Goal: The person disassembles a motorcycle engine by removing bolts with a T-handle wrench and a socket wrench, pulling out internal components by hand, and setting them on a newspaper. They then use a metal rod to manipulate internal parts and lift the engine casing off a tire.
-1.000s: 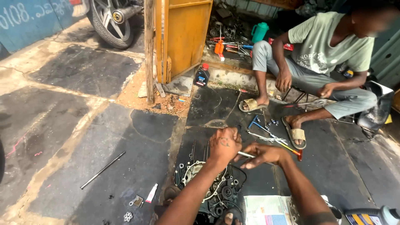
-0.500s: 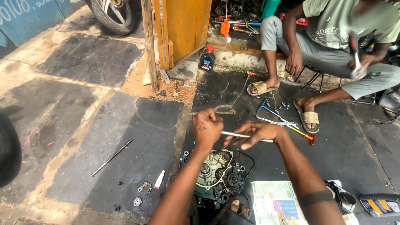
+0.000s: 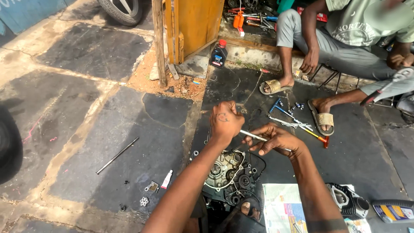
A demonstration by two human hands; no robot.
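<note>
My left hand (image 3: 225, 121) is closed in a fist around one end of a thin metal rod (image 3: 254, 136). My right hand (image 3: 276, 139) grips the same rod further along, fingers wrapped over it. Both hands hover just above an opened engine case (image 3: 226, 174) with gears showing, which lies on the oily stone floor below them.
A seated person (image 3: 345, 34) in sandals sits at the back right, holding a tool. Loose tools (image 3: 297, 123) lie near that person's feet. A long rod (image 3: 117, 155), a small tube (image 3: 167, 179), an oil bottle (image 3: 219, 52), a cylinder part (image 3: 347, 200) and a newspaper (image 3: 284, 209) lie around.
The view has tilted down and closer. My hands have stayed together on the rod above the engine case, shifting slightly lower in view.
</note>
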